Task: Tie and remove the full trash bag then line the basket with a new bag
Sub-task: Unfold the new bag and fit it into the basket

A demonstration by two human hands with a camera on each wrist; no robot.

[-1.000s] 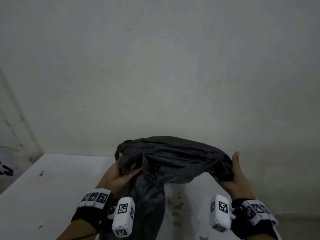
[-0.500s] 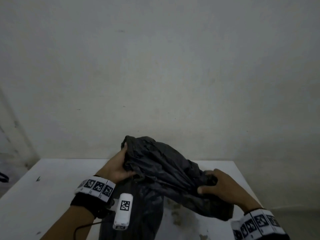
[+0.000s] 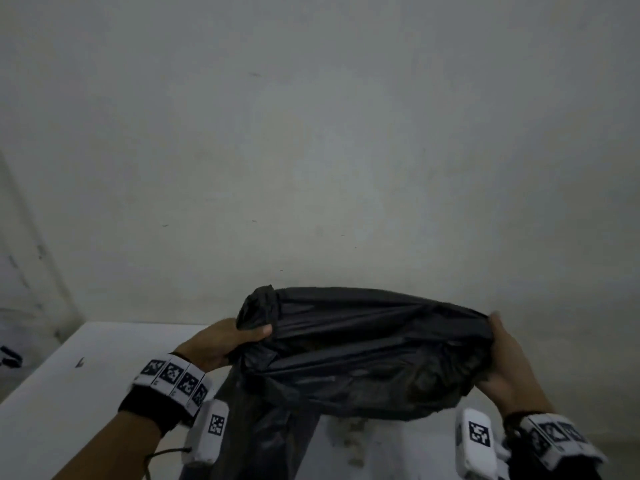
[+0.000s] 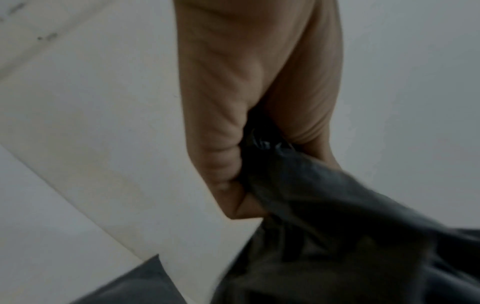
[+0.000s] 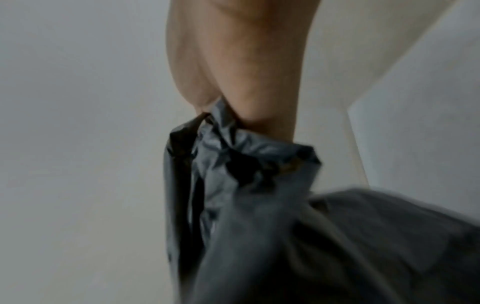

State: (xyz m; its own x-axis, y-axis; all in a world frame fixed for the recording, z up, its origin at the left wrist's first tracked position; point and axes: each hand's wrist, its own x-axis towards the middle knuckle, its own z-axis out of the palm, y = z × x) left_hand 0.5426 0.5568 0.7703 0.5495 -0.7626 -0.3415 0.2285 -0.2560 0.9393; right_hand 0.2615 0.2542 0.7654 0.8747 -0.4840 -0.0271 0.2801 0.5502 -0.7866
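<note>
A black trash bag is stretched wide in the air between my two hands, above a white surface. My left hand grips a bunched corner of the bag's rim at the left, thumb across the plastic; the left wrist view shows the fingers closed round the black plastic. My right hand grips the opposite end of the rim, and the right wrist view shows crumpled plastic pinched in it. The bag's lower part hangs down between my forearms. No basket is in view.
A white table top spreads below the bag, with stains near its middle. A plain grey-white wall stands close behind it. A dark object lies at the far left edge.
My right hand, which had come in toward the left hand over the bunched bag, has swung back out to the right, pulling the bag's rim taut and wide again.
</note>
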